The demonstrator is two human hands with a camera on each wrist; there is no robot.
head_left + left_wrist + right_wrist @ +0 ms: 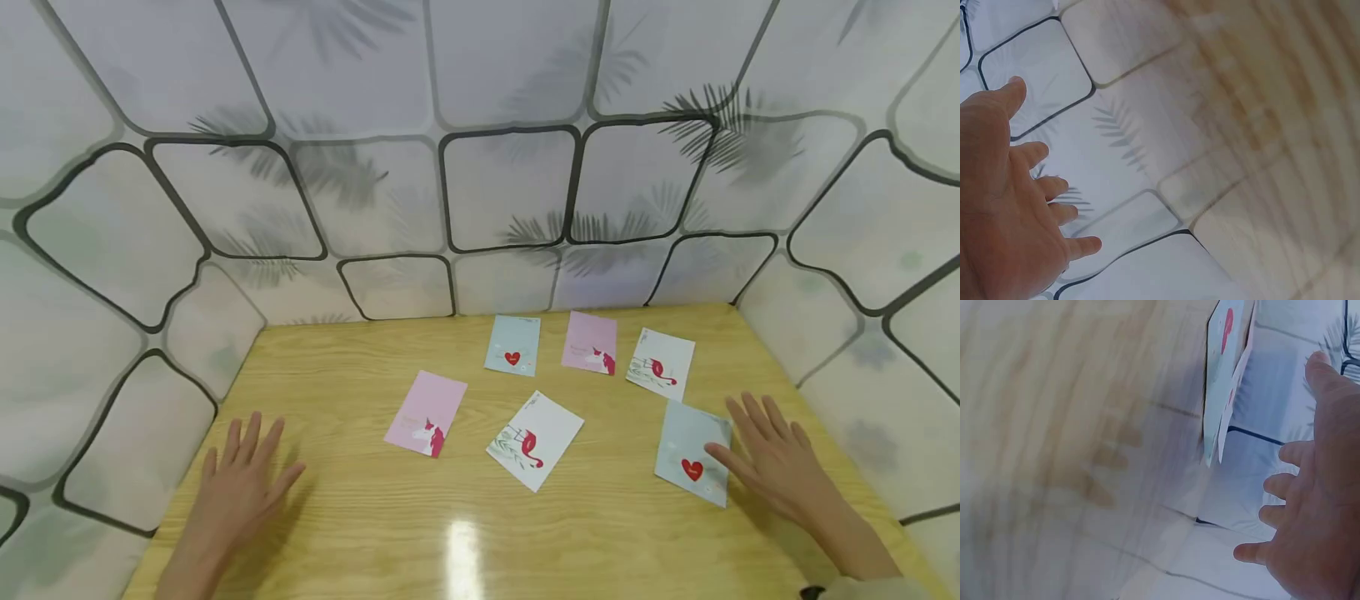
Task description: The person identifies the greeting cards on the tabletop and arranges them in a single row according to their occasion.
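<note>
Both the left hand [238, 483] and the right hand [783, 467] seem to hover over the wooden table [592, 542], fingers spread and holding nothing. Closest to either is the near blue card [682, 437], at nine o'clock from the right hand; the thumb overlaps it in the head view, while the right wrist view shows them apart. Its long axis runs roughly twelve to six, tipped slightly toward one. A reach for it would turn on that short sideways offset, with the right hand much the nearer.

From the left hand, the near white card [517, 446] lies well off at three o'clock and the near pink card [425, 408] just past two, both long axes leaning toward one.

The far white card [678, 354] sits at ten o'clock from the right hand, its lower corner at or nearly at the near blue card. Farther back, from the near white card, are the far blue card [513, 337] at twelve and the far pink card [585, 337] at one, before the patterned wall [510, 187].
</note>
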